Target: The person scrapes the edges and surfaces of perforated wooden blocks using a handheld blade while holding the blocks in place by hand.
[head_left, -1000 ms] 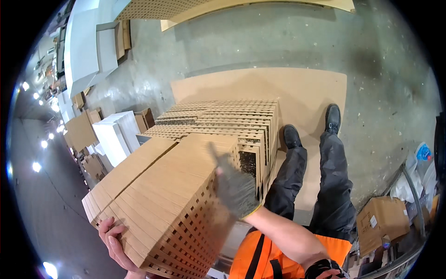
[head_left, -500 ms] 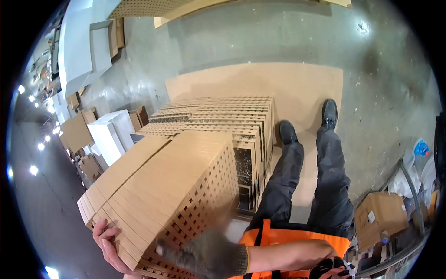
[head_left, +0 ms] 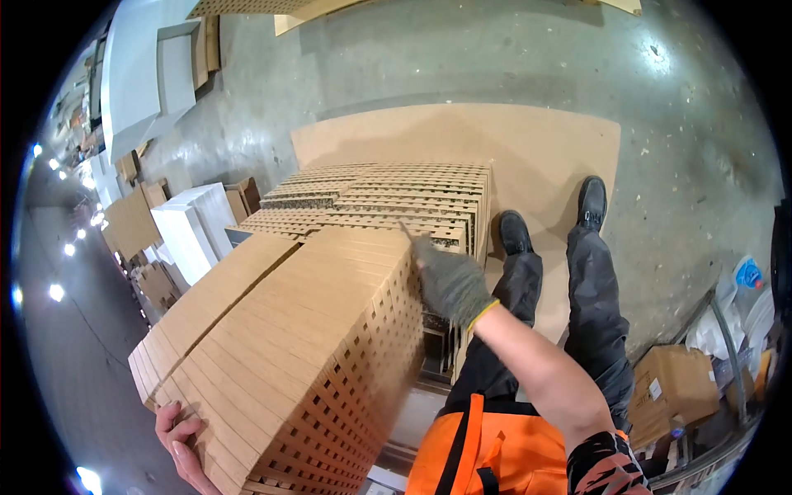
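Note:
A thick stack of brown cardboard sheets [head_left: 280, 330] lies before me, with rows of small square holes along its right side. A dark gap runs lengthwise down its top. At the near left edge, the bare fingers of my left hand [head_left: 179, 436] curl over the stack. My right hand [head_left: 454, 280], in a grey knit glove, is at the stack's far right corner, its index finger stretched out along the edge and some fingers hidden. Just beyond stand several slotted cardboard pieces [head_left: 412, 186] in close layered rows with dark speckled faces.
A flat cardboard sheet [head_left: 553, 136] lies on the concrete floor under the rows and my feet. White boxes [head_left: 194, 227] stand at the left. At the right are a brown carton [head_left: 676, 384], a metal rail [head_left: 726, 338] and plastic bags [head_left: 711, 330].
My right hand has moved away from me, from the stack's near right side to its far right corner. My left hand has stayed at the near left edge.

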